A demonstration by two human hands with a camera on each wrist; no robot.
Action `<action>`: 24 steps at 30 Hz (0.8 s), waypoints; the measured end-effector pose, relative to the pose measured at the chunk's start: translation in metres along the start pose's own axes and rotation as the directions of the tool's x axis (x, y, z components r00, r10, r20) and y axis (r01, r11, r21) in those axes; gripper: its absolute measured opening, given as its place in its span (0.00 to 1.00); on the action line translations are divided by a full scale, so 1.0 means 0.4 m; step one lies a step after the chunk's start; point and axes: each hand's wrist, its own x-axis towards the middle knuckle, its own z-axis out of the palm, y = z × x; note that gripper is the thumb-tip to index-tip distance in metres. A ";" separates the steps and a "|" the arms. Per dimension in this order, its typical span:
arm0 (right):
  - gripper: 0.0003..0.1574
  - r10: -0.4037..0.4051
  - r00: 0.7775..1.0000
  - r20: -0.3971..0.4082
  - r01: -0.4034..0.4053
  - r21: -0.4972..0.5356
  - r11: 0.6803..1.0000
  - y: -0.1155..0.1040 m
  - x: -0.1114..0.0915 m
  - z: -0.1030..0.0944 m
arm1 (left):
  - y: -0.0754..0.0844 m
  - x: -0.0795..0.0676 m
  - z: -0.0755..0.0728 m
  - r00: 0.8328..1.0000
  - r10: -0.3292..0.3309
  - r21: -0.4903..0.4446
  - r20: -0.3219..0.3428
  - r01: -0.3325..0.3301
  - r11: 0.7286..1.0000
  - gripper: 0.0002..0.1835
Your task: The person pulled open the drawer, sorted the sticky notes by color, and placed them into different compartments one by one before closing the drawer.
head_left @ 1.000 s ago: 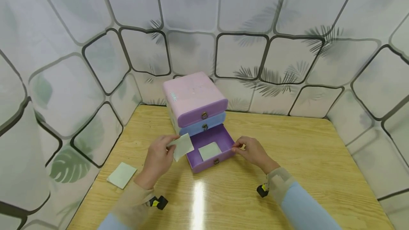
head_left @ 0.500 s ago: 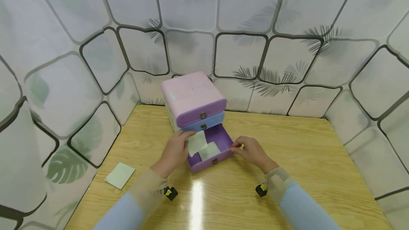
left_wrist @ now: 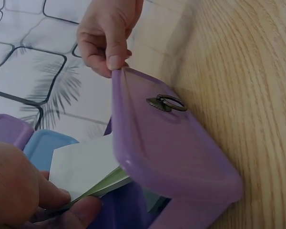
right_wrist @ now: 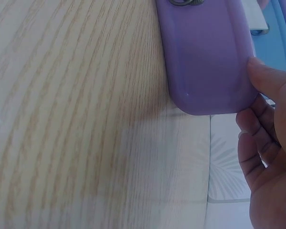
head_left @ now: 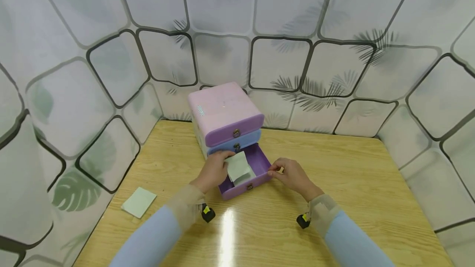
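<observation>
My left hand [head_left: 212,171] pinches a pale green folded paper [head_left: 237,165] between thumb and fingers, over the pulled-out purple drawer [head_left: 233,193]. In the left wrist view the paper [left_wrist: 81,162] shows several thin layers at its edge. Beneath it in the drawer lies another pale paper, mostly covered in the head view. At the drawer's front right corner my right hand [head_left: 293,175] grips the rim, with the thumb [right_wrist: 269,78] on top and fingers below. A dark ring pull [left_wrist: 168,103] hangs on the drawer front.
The drawer belongs to a small chest with a pink top [head_left: 224,108] and a blue middle drawer [head_left: 222,147]. Another pale green folded paper [head_left: 139,202] lies on the wooden table [head_left: 349,172] at the left. Patterned curtain [head_left: 282,65] surrounds the table's back and sides.
My left hand has moved right and carried the paper from beside the drawer to over its inside, above the other paper. The right hand has stayed at the drawer corner.
</observation>
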 end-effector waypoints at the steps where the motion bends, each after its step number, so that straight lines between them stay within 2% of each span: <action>1: 0.04 0.000 1.000 0.001 0.000 0.000 1.000 0.001 0.000 0.000 | -0.002 0.002 0.005 1.000 -0.006 -0.001 0.012 0.006 1.000 0.23; 7: 0.03 -0.016 1.000 -0.013 0.016 0.006 1.000 0.010 0.003 0.003 | -0.003 0.007 0.026 0.997 -0.032 0.023 0.063 0.031 0.999 0.22; 13: 0.03 -0.008 1.000 -0.008 0.008 0.010 1.000 0.014 0.002 0.005 | -0.002 0.012 0.043 0.989 -0.079 0.135 0.124 0.062 0.989 0.18; 19: 0.04 -0.009 1.000 -0.008 0.009 0.003 1.000 0.010 0.001 0.003 | -0.017 0.024 0.068 0.988 -0.050 0.268 0.145 0.009 0.964 0.14; 21: 0.06 -0.010 1.000 -0.009 0.010 -0.001 1.000 0.009 0.001 0.002 | -0.019 0.028 0.073 0.987 -0.041 0.292 0.153 -0.005 0.956 0.10; 24: 0.08 -0.012 1.000 -0.005 0.012 -0.005 1.000 0.007 0.001 0.002 | -0.017 0.030 0.076 0.982 -0.058 0.281 0.179 0.006 0.960 0.06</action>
